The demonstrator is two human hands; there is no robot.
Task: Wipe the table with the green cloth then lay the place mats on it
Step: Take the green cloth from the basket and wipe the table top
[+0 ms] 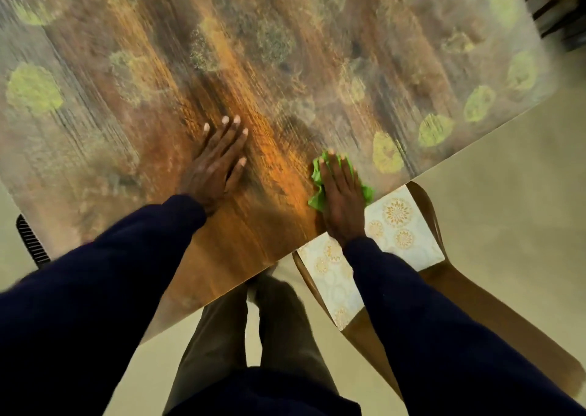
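The table [285, 67] fills the upper view, covered in a glossy brown and orange cloth with green patches. My right hand [342, 200] presses flat, fingers straight, on the crumpled green cloth [318, 190] near the table's front right edge. My left hand [218, 162] rests flat on the table with fingers spread, a little to the left. White place mats [396, 225] with gold floral medallions lie on a wooden chair seat just beyond the table edge, partly hidden under my right arm.
The wooden chair [475, 314] stands at the right below the table edge. A dark slatted object [31, 241] shows at the left edge. Another dark chair [558, 19] is at the top right. My legs stand on the pale floor [507, 178].
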